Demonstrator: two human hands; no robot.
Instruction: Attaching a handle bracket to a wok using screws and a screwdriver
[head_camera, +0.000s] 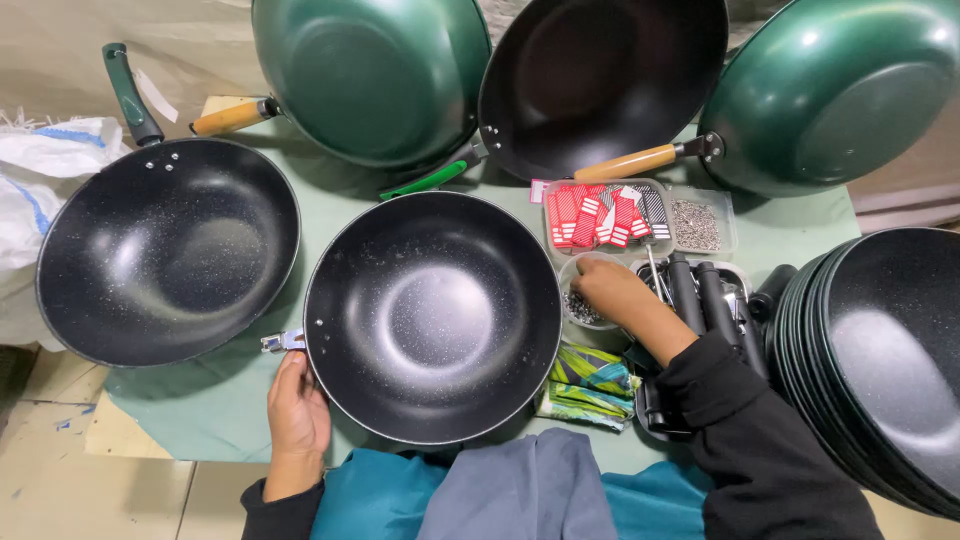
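So there's a big black wok (432, 316) with no handle sitting in the middle of the green-covered counter (210, 405), left hand (297, 412) resting against its rim right by the little metal bracket (283, 342). Right hand (612, 290) is dipped into a small round bowl of screws (582, 305). Behind it, a tray of red and white packets (603, 215), and a stack of black woks (880, 360) on the right.

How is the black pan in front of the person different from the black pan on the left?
The middle pan has only a bare metal bracket, while the left pan carries a green handle. The left hand touches the middle pan's rim; nothing touches the left pan. Both are black and speckled inside and rest open side up.
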